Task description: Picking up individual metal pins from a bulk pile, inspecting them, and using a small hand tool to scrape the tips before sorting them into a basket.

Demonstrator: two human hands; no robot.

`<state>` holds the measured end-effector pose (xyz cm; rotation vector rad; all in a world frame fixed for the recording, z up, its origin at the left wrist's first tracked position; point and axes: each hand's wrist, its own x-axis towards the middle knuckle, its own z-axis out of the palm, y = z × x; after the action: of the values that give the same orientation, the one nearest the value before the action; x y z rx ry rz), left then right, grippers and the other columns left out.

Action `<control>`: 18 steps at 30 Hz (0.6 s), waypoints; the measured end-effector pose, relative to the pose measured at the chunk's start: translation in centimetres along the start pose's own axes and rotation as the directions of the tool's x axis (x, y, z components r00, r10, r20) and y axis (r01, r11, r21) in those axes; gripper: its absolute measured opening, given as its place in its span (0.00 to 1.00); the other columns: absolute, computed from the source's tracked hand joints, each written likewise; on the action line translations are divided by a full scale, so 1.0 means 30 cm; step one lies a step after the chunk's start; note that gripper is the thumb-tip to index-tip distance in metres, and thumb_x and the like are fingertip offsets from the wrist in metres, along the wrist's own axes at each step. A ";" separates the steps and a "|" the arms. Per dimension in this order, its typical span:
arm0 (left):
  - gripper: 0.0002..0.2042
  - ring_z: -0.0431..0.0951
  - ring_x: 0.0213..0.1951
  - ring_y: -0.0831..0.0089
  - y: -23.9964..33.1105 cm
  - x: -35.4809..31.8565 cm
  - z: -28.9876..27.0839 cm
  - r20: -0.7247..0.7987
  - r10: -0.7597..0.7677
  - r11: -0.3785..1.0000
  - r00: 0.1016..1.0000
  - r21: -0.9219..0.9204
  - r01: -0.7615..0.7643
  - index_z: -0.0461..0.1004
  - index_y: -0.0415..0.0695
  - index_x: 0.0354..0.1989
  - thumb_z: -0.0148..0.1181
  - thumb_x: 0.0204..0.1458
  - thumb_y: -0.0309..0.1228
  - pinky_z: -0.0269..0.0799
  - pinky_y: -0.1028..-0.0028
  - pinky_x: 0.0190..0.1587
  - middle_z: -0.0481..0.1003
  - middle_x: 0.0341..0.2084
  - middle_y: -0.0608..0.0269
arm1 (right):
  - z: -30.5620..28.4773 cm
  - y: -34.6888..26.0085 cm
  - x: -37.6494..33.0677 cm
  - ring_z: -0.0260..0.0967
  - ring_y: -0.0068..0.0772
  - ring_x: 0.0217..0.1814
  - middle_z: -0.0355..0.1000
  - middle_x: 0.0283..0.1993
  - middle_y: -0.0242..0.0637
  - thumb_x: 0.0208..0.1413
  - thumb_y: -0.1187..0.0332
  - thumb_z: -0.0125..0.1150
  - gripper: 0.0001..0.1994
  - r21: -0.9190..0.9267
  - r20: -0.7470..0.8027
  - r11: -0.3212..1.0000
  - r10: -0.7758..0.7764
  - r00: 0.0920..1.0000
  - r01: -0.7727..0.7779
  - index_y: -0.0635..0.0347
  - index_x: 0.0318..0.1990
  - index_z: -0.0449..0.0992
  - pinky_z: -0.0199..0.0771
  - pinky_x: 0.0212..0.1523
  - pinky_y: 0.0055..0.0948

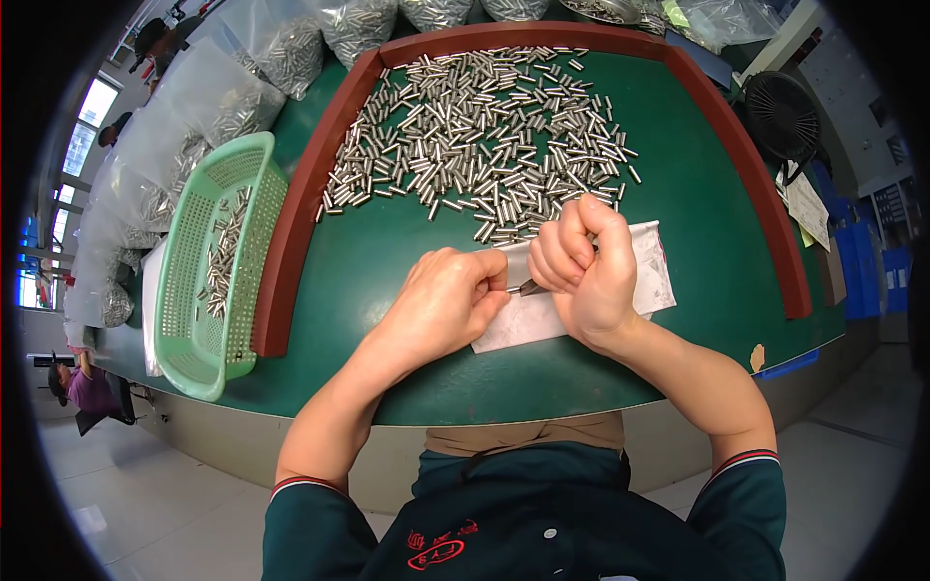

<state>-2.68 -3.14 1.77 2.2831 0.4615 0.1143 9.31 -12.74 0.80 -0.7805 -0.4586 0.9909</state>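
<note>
At the centre of the frame both hands are closed into loose fists with their fingertips meeting: the left hand and the right hand together pinch a small metal pin, just above a flat clear plastic bag lying on the green table. Just above them, a wide heap of metal pins fills the upper middle inside the brown wooden rim. At the left, a pale green basket holds more pins, with filled plastic bags in the upper left.
</note>
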 end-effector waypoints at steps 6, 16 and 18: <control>0.04 0.60 0.13 0.76 0.000 -0.003 -0.014 -0.029 0.038 0.999 0.999 0.040 -0.037 0.67 0.37 0.19 0.56 0.38 0.23 0.57 0.76 0.18 0.61 0.08 0.65 | 0.019 0.001 0.001 0.34 0.19 0.09 0.44 0.07 0.26 0.57 0.60 0.34 0.21 -0.063 0.027 0.997 -0.037 0.999 0.038 0.52 0.11 0.49 0.38 0.12 0.22; 0.04 0.54 0.15 0.87 -0.101 0.025 -0.100 0.142 -0.213 0.002 0.967 -0.989 0.145 0.67 0.40 0.34 0.52 0.49 0.24 0.51 0.87 0.19 0.69 0.24 0.63 | 0.014 0.000 -0.005 0.35 0.19 0.10 0.45 0.08 0.28 0.58 0.62 0.34 0.21 0.032 0.001 0.999 0.001 1.000 -0.002 0.53 0.11 0.49 0.38 0.12 0.21; 0.06 0.56 0.16 0.85 -0.113 0.030 -0.109 0.091 -0.199 0.024 0.976 -0.995 0.098 0.67 0.39 0.34 0.49 0.50 0.27 0.53 0.85 0.19 0.70 0.24 0.61 | 0.010 -0.002 -0.004 0.35 0.19 0.10 0.45 0.08 0.28 0.58 0.61 0.34 0.21 0.042 -0.008 0.999 0.013 1.000 -0.013 0.54 0.11 0.49 0.38 0.12 0.22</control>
<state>-3.56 1.56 1.51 0.7249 0.4276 0.3099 9.10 -12.76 1.05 -0.7507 -0.4245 1.0058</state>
